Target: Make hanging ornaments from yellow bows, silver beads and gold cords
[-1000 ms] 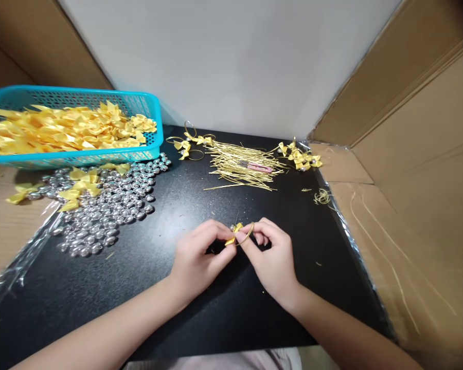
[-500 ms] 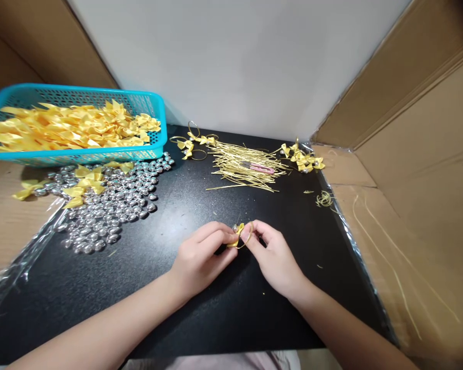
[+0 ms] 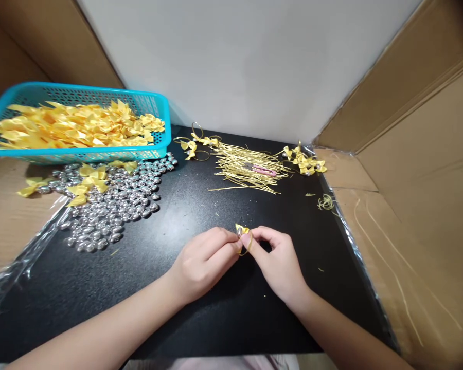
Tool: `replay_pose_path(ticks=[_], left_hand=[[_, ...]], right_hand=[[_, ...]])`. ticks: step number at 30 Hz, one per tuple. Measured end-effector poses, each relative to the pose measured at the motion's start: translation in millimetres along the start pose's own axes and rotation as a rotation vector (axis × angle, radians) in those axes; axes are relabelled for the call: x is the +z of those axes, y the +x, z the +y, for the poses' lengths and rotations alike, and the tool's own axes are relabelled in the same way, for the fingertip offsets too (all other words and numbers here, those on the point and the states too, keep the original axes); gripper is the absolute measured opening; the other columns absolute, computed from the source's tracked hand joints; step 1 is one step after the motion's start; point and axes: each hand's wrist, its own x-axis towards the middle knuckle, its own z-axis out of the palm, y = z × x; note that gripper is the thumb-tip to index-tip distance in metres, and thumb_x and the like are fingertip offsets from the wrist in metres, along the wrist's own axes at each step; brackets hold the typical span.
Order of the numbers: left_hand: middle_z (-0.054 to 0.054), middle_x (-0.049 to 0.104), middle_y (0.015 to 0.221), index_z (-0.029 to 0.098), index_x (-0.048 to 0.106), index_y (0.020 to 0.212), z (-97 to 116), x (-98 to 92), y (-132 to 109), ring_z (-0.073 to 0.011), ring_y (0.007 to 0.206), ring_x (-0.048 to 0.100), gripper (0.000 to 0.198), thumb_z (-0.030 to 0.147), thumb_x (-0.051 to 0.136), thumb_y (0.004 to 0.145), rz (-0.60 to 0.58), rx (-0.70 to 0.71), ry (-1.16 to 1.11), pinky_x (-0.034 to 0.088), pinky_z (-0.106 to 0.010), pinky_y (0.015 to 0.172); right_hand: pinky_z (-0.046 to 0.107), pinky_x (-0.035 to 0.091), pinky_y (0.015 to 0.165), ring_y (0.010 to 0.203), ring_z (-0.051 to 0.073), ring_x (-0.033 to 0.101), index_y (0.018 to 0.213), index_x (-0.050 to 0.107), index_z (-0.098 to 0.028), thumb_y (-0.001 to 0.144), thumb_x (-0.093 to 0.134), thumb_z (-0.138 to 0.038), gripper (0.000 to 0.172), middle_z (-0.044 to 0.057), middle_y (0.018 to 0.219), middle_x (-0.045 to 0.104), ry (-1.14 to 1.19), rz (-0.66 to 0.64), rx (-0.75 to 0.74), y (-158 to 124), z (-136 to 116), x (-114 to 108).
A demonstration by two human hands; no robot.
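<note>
My left hand (image 3: 204,262) and my right hand (image 3: 278,262) meet fingertip to fingertip over the black table (image 3: 200,303). Between them they pinch a small yellow ribbon bow (image 3: 242,229) with a silver bead and a thin gold cord loop (image 3: 247,245). Both hands have their fingers curled closed around this little piece. Part of the loop is hidden behind my fingers.
A teal basket (image 3: 100,154) of yellow bows stands at the back left. Silver beads (image 3: 111,205) lie spread in front of it with loose bows on top. Gold cord pieces (image 3: 247,167) with a pink tool, finished bows (image 3: 306,162) and cardboard walls (image 3: 420,169) lie behind and right.
The hands have closed in tighter on the bow and turned it so it stands up above the fingers. The view has shifted slightly, nothing else on the table moved.
</note>
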Motion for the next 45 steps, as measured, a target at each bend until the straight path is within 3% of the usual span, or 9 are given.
replay_pose_path(ticks=[6, 12, 19, 24, 28, 36, 45], left_hand=[[-0.008, 0.072, 0.081, 0.017, 0.063, 0.089, -1, -1.6, 2, -0.0156, 0.071, 0.069, 0.014, 0.009, 0.052, 0.091, -0.041, 0.011, 0.040, 0.057, -0.024, 0.066], [-0.007, 0.070, 0.077, 0.015, 0.062, 0.084, -2, 1.6, 1, -0.0133, 0.067, 0.067, 0.008, 0.009, 0.059, 0.088, -0.010, -0.077, -0.010, 0.055, -0.020, 0.064], [-0.004, 0.070, 0.071, 0.015, 0.064, 0.077, -1, -3.5, 6, -0.0133, 0.065, 0.068, 0.009, 0.007, 0.062, 0.080, 0.004, -0.327, -0.148, 0.054, -0.020, 0.062], [-0.001, 0.070, 0.067, 0.015, 0.065, 0.070, -2, -4.9, 8, -0.0120, 0.059, 0.066, 0.012, 0.004, 0.066, 0.073, 0.013, -0.501, -0.214, 0.052, -0.019, 0.057], [-0.002, 0.070, 0.070, 0.015, 0.064, 0.074, -1, -3.1, 6, -0.0118, 0.063, 0.067, 0.011, 0.004, 0.066, 0.076, 0.055, -0.385, -0.208, 0.053, -0.019, 0.061], [-0.007, 0.069, 0.080, 0.014, 0.063, 0.088, 0, 4.0, -5, -0.0139, 0.070, 0.066, 0.007, 0.007, 0.063, 0.086, 0.048, -0.061, -0.075, 0.055, -0.022, 0.065], [-0.009, 0.069, 0.076, 0.011, 0.064, 0.083, -1, 2.2, -2, -0.0152, 0.066, 0.065, 0.011, 0.008, 0.056, 0.090, -0.009, -0.007, 0.044, 0.054, -0.023, 0.061]], right_hand=[[0.027, 0.045, 0.062, 0.065, 0.016, 0.058, 0.067, 0.066, -0.018, 0.086, 0.058, -0.030, 0.023, 0.002, 0.067, 0.065, -0.103, 0.016, -0.063, -1, 2, 2], [0.027, 0.042, 0.061, 0.064, 0.015, 0.054, 0.066, 0.059, -0.018, 0.087, 0.055, -0.025, 0.022, 0.001, 0.065, 0.057, -0.208, 0.064, -0.151, -4, 7, 6], [0.026, 0.038, 0.061, 0.059, 0.013, 0.048, 0.062, 0.050, -0.019, 0.082, 0.054, -0.016, 0.021, -0.003, 0.060, 0.048, -0.287, 0.162, -0.274, -7, 7, 6], [0.026, 0.040, 0.063, 0.059, 0.012, 0.049, 0.065, 0.054, -0.018, 0.082, 0.057, -0.015, 0.018, -0.003, 0.062, 0.050, -0.236, 0.133, -0.329, -7, 4, 4], [0.027, 0.042, 0.063, 0.060, 0.013, 0.051, 0.075, 0.064, -0.017, 0.080, 0.064, -0.019, 0.005, -0.002, 0.064, 0.053, -0.210, 0.168, -0.282, -7, 7, 5], [0.024, 0.042, 0.057, 0.059, 0.013, 0.050, 0.065, 0.065, -0.016, 0.084, 0.063, -0.030, 0.023, 0.000, 0.062, 0.056, -0.070, 0.115, -0.133, -6, 4, 7], [0.026, 0.042, 0.063, 0.068, 0.015, 0.056, 0.071, 0.060, -0.018, 0.091, 0.051, -0.024, 0.023, 0.002, 0.071, 0.060, -0.191, 0.038, -0.155, -4, 10, 7]])
